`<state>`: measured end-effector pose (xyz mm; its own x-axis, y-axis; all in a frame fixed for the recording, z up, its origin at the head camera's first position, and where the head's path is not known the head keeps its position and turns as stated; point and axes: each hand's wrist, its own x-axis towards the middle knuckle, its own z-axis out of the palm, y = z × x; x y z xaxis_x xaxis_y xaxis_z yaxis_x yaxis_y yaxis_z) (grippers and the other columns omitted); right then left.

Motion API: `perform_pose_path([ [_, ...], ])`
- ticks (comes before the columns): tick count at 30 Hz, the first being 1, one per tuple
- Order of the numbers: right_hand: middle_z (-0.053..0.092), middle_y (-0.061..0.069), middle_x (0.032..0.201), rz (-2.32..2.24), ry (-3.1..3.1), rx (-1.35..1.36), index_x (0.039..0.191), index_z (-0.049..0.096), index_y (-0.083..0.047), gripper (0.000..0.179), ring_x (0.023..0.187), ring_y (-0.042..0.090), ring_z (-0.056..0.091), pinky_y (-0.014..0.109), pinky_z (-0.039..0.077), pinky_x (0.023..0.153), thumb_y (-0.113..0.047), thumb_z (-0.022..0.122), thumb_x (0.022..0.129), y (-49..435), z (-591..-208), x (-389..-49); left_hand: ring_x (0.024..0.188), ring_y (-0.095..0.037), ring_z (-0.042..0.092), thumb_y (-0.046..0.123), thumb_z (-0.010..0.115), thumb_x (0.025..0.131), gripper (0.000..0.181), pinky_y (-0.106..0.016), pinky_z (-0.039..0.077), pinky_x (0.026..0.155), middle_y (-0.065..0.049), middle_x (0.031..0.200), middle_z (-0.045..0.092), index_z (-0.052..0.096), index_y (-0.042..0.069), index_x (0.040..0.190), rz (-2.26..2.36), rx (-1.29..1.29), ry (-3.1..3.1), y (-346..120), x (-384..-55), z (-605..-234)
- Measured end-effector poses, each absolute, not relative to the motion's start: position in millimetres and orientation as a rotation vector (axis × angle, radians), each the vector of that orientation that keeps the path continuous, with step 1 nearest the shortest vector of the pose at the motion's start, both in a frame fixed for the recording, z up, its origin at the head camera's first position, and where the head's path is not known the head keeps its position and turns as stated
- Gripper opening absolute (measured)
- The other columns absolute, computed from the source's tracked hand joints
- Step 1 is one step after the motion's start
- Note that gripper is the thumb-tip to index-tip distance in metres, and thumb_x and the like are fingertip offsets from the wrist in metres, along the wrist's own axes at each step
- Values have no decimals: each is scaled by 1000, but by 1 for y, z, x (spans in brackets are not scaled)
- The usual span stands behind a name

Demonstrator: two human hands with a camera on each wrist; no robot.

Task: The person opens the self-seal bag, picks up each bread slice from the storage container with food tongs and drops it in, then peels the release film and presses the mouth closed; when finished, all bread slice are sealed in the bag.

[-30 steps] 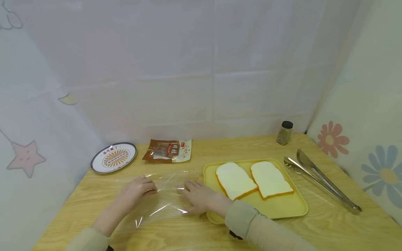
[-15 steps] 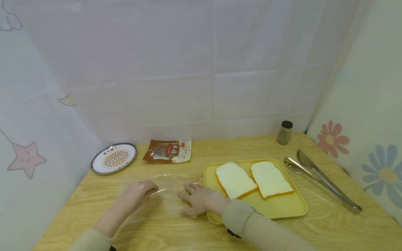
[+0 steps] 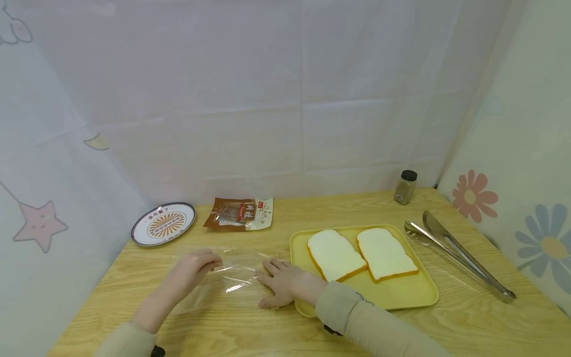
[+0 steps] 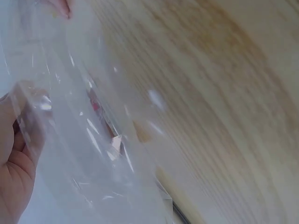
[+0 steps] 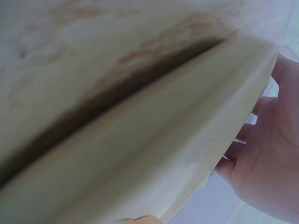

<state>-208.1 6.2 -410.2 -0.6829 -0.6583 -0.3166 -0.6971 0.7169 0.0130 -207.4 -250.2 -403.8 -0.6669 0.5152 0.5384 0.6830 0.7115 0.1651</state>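
A sheet of clear, shiny plastic film (image 3: pixel 238 272) lies crinkled on the table between my hands; I cannot tell whether it is a single sheet or a bag. My left hand (image 3: pixel 194 270) pinches its left part, thumb and fingertips together. In the left wrist view the film (image 4: pixel 88 140) stretches upright in front of the left hand (image 4: pixel 21 149). Beside the tray's left edge, my right hand (image 3: pixel 283 282) presses flat on the film's right side with fingers spread. The right wrist view shows the right hand (image 5: pixel 271 154) beyond the tray's rim (image 5: pixel 187 126).
Two bread slices (image 3: pixel 334 255) with orange crusts lie on the yellow tray (image 3: pixel 401 297). Metal tongs (image 3: pixel 459 258) rest to its right. A black-lidded spice jar (image 3: pixel 405 188) stands behind. Toward the back left are a brown food packet (image 3: pixel 238 214) and a patterned plate (image 3: pixel 164 224).
The film's near edge has drawn back from the table's front. My left fingers have come together on the film and lifted slightly. My right fingers have spread out, with that hand nearly in place.
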Motion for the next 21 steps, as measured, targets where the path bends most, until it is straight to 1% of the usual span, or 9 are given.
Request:
perform_pose_path([
  [3,15,2,158,186,2634,-1056,150,21,-30,73,146,21,15,34,19,121,-67,38,90,6,-411,-209,67,3,54,1,72,77,13,-18,51,59,8,73,63,70,13,81,-504,-902,-2457,-251,-208,-402],
  [9,14,1,159,171,2624,-1060,151,17,-31,74,147,20,13,34,19,121,-66,39,90,7,-410,-210,71,-7,62,5,71,79,7,-23,55,64,7,76,67,72,11,81,-499,-889,-2391,-253,-210,-398],
  [13,14,0,159,175,2617,-1073,151,17,-30,74,147,19,13,36,19,121,-66,39,90,7,-409,-209,70,-5,61,5,71,79,9,-21,54,62,9,77,66,71,14,82,-497,-852,-2409,-254,-210,-395],
  [18,14,1,159,191,2630,-1084,151,19,-29,73,147,20,14,37,21,120,-66,39,90,8,-408,-206,70,-5,62,8,72,81,9,-20,53,60,6,79,68,71,16,83,-502,-776,-2490,-252,-209,-391],
  [21,13,2,159,203,2630,-1085,151,19,-30,73,146,20,15,37,22,120,-66,38,90,8,-408,-206,58,1,54,9,70,82,6,-18,48,52,4,77,67,71,14,85,-542,-736,-2548,-250,-207,-388],
])
